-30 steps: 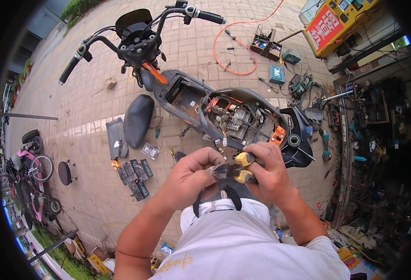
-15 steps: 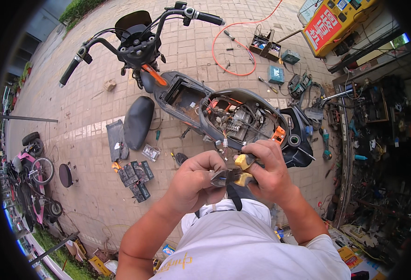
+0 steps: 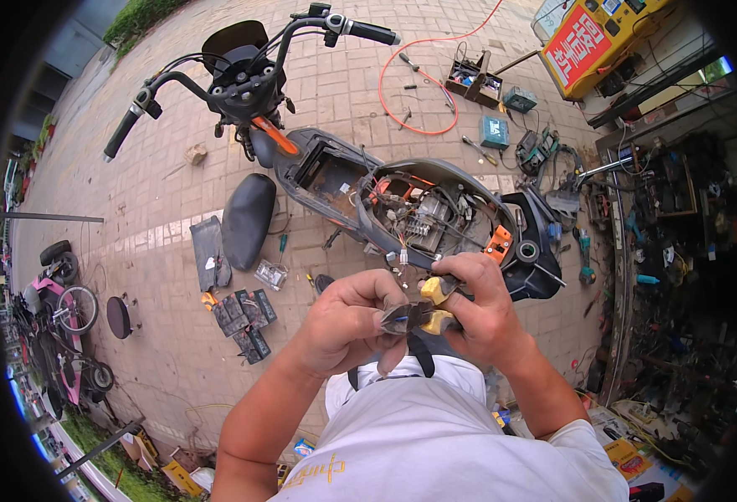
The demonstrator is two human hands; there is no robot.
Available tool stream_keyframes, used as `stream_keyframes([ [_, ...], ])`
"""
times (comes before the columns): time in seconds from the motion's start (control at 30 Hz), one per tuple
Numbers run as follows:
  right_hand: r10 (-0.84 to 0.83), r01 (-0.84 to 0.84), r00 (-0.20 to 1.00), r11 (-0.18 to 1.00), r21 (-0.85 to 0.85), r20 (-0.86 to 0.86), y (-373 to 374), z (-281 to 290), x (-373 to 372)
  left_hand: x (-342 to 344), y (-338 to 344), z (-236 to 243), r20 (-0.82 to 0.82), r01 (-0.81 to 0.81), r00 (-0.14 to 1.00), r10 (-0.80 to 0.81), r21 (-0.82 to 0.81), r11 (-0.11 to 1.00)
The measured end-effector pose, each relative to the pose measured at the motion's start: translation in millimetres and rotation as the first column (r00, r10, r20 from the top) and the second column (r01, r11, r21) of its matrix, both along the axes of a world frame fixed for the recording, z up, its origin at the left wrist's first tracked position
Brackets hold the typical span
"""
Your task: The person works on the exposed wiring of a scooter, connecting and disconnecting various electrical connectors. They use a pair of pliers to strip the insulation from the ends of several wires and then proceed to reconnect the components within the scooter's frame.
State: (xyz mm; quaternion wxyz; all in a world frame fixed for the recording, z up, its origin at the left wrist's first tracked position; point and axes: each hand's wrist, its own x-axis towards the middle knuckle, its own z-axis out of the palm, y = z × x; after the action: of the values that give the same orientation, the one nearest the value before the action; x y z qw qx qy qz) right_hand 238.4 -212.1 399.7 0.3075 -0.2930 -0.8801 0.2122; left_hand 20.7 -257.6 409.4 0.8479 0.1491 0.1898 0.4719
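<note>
The fingers of the right hand (image 3: 484,305) are closed around the yellow-handled pliers (image 3: 423,316), whose two handles stand a little apart. The left hand (image 3: 343,322) has its thumb and forefinger drawn together at the metal head; whether they pinch some small piece (a bit of blue shows there) one cannot tell. The pliers are held on the person's side of the opened scooter (image 3: 328,186). For good work, it seems wise that the left fingertips be clear of the biting edges, and that the right hand squeeze evenly, without twisting. A white connector (image 3: 403,258) hangs at the scooter's near edge; a black seat (image 3: 249,219) lies to the scooter's left, and a toolbox (image 3: 475,81) stands beyond it.
</note>
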Motion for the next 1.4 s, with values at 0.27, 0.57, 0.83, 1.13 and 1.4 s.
stream_keyframes([
  [0.27,-0.127,0.124,0.987,0.992,0.028,0.098,-7.4,13.9,-2.4,8.8,-2.4,10.1,-0.317,-0.141,0.930,0.188,0.165,0.976],
  [0.57,-0.111,0.143,0.978,0.974,-0.177,0.177,-14.9,25.8,5.5,12.1,-4.7,7.3,-0.514,-0.311,0.659,0.549,0.479,0.821],
  [0.83,-0.097,0.132,0.979,0.972,-0.194,0.182,-16.6,22.6,-3.2,7.6,-7.8,5.2,-0.684,-0.160,0.316,0.657,0.645,0.748],
  [1.13,-0.101,0.144,0.965,0.975,-0.167,0.240,-15.2,26.6,-3.5,5.1,-5.1,6.5,-0.658,-0.009,0.097,0.747,0.749,0.662],
  [1.4,-0.007,0.057,0.971,0.978,-0.200,0.241,-9.6,26.6,4.1,6.8,-5.2,4.8,-0.651,-0.020,0.092,0.753,0.755,0.655],
])
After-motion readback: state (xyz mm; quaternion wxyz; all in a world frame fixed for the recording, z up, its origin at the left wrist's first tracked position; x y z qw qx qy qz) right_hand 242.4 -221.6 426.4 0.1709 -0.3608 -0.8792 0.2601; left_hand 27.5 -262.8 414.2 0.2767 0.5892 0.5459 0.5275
